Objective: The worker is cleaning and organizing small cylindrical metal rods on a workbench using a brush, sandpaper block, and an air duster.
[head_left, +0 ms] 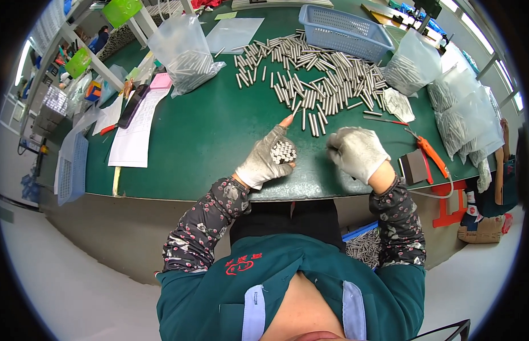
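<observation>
Basically: left hand [268,161], gloved, fingers curled tight around a bundle of short metal rods [283,152], round ends facing up, index tip poking out toward the loose pile. Held just above the near edge of the green surface [207,136], middle of that edge. Right hand [357,152], also gloved, loosely fisted just beside it; cannot tell whether anything sits inside. Loose pile of rods [315,79] spread toward the far edge, well apart from both hands; a few strays [314,122] lie nearer. Blue basket [344,25] at far edge, clear bags of rods [188,54] at far left and along right edge. Orange-handled cutters [432,153] at right edge.

Handling guess: stiff, smooth, likely steel; each light, bundle noticeably heavier. Slippery, prone to telescoping out endwise. Best gripped around the bundle's middle, ends kept flush. Not fragile.
</observation>
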Motion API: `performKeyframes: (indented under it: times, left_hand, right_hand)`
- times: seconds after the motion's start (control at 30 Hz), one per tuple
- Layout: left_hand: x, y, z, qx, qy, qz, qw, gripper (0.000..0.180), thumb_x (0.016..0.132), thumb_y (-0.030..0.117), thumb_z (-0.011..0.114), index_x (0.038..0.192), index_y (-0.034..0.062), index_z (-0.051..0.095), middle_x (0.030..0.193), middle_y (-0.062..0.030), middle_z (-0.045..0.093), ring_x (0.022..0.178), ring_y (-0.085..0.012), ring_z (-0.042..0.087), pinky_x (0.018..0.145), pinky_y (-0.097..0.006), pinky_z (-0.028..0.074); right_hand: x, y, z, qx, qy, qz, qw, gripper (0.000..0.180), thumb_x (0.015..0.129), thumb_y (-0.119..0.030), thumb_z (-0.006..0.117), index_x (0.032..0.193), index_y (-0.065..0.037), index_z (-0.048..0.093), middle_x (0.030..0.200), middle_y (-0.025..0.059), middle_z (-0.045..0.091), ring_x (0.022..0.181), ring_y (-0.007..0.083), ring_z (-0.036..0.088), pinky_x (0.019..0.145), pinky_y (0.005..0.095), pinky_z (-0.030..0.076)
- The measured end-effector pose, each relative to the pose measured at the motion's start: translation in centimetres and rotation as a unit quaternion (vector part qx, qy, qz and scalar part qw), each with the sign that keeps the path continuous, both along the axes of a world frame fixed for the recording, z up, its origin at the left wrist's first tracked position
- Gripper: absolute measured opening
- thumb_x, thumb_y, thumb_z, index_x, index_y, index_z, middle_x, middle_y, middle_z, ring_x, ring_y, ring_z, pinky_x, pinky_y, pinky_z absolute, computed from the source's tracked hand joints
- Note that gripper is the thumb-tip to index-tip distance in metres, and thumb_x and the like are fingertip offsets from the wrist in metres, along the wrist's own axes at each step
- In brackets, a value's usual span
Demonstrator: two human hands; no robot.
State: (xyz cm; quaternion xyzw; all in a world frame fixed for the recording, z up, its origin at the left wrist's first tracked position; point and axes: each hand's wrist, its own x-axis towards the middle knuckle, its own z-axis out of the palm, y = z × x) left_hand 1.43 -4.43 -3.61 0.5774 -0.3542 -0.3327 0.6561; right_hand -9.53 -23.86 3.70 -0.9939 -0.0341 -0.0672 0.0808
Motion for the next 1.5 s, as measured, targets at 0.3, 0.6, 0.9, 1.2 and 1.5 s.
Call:
performKeyframes:
  times: [0.3,0.6,0.9,1.2,1.5]
  left_hand:
    - [0.1,-0.3,-0.2,-0.005,-0.134,0.044,0.990,0.094,0.064,0.002,0.074,0.142,0.0134,0.023,0.092,0.0012,0.058,0.082,-0.0078,0.054,0.078,-0.022,0.045]
    - [0.0,-0.7,-0.3,-0.009,-0.091,0.039,0.995,0.104,0.059,0.022,0.085,0.141,0.0122,0.023,0.112,-0.0020,0.055,0.097,-0.0108,0.053,0.089,-0.024,0.043]
    - [0.3,-0.5,-1.0,0.011,-0.203,0.052,0.978,0.099,0.065,0.028,0.081,0.141,0.0084,0.021,0.113,-0.0019,0.055,0.096,-0.0111,0.055,0.088,-0.023,0.042]
    - [0.3,-0.3,-0.3,0.054,-0.165,0.039,0.984,0.100,0.063,0.027,0.082,0.141,0.0082,0.022,0.116,-0.0027,0.054,0.101,-0.0109,0.053,0.092,-0.025,0.041]
    - [0.3,-0.5,-0.6,-0.014,-0.044,0.005,0.999,0.102,0.060,0.016,0.084,0.141,0.0088,0.022,0.125,-0.0040,0.049,0.113,-0.0130,0.047,0.098,-0.028,0.036]
  right_hand:
    - [1.9,5.3,-0.7,0.140,-0.143,0.061,0.978,0.019,0.067,-0.015,0.067,0.083,-0.006,0.062,0.074,0.0096,0.058,0.074,0.0290,0.057,0.066,0.0384,0.046]
    - [2.3,7.8,-1.3,-0.019,-0.144,0.014,0.989,0.014,0.068,-0.021,0.062,0.074,-0.008,0.059,0.075,0.0085,0.056,0.077,0.0265,0.055,0.068,0.0379,0.042]
    - [2.2,8.5,-1.4,-0.100,-0.104,-0.005,0.989,0.009,0.065,-0.015,0.061,0.072,-0.011,0.060,0.074,0.0053,0.057,0.078,0.0232,0.056,0.068,0.0359,0.042]
    - [2.0,7.8,-0.4,-0.076,-0.148,-0.002,0.986,0.008,0.067,-0.015,0.061,0.071,-0.009,0.058,0.070,0.0076,0.056,0.072,0.0252,0.057,0.064,0.0366,0.044]
    - [2.0,6.7,-0.8,0.045,-0.154,0.024,0.987,0.009,0.071,-0.011,0.062,0.079,-0.008,0.059,0.070,0.0079,0.055,0.071,0.0285,0.057,0.064,0.0393,0.044]
